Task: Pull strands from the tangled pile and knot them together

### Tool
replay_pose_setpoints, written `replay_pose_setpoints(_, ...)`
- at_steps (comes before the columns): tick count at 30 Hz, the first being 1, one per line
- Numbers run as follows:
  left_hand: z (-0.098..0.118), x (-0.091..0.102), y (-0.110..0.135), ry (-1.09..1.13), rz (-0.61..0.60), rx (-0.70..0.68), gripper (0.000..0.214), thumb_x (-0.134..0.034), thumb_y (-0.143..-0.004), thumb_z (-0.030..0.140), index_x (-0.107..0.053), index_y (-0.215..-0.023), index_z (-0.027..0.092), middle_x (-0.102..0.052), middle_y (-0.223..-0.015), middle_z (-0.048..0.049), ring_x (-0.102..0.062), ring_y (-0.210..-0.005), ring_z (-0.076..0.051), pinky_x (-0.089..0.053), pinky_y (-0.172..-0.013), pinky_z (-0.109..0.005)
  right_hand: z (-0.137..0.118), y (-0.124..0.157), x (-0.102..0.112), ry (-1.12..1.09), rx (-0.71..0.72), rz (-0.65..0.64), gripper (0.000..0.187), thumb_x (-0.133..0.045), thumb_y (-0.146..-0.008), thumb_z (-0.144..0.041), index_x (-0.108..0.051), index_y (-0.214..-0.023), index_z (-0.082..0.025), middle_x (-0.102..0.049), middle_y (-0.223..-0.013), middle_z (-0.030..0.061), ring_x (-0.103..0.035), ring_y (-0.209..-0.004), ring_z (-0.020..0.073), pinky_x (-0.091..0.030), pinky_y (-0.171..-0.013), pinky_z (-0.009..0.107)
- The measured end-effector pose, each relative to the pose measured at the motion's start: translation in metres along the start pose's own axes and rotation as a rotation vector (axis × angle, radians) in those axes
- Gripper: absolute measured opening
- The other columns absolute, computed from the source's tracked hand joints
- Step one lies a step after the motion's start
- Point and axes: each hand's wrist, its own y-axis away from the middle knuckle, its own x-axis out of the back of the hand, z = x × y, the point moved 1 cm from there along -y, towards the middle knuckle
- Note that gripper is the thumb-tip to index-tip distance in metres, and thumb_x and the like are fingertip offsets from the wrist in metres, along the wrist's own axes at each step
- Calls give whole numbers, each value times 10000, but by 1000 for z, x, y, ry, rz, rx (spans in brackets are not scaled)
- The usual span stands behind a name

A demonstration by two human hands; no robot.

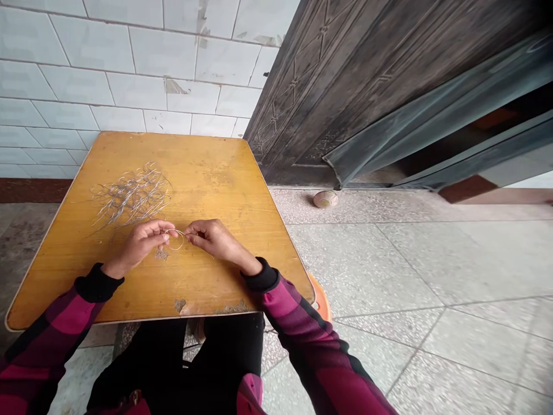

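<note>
Between my hands, just above the wooden table (224,196), is a thin wire loop (178,248), pale and roughly round. My left hand (140,245) pinches the loop's left side between thumb and fingers. On the other side, my right hand (216,239) has its thumb and forefinger closed on the wire at the loop's upper right. A tangled heap of thin silvery wires (133,193) lies on the table beyond my left hand, with loose ends sticking out all round.
White wall tiles (164,52) rise behind the table's far edge. To the right stand a dark carved door (319,75) and a grey-green curtain (389,127). A roundish stone-like object (325,199) sits on the floor. Part of an orange stool (322,297) shows by the table's right corner.
</note>
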Motion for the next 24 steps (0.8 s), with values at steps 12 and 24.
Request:
replay_pose_setpoints(12,-1,-8,-4,203,63,187,246,-693,-719,341,-644,-857,143,-637,-633,-7,-508,-539,-97,-369,-519,-226,2,2,-12,513,-25,75,218,-457,-935,-233,-661,-976,-167,-653,-897,60,-531,-669,117,-271,-578,252)
replay_pose_setpoints(24,-5,-8,-3,219,88,229,218,-732,-665,298,-673,-817,153,-560,-626,26,-426,-503,-70,-303,-489,-219,2,4,-10,700,-13,77,259,-405,-966,-228,-657,-936,-174,-654,-847,51,-532,-695,125,-198,-534,282)
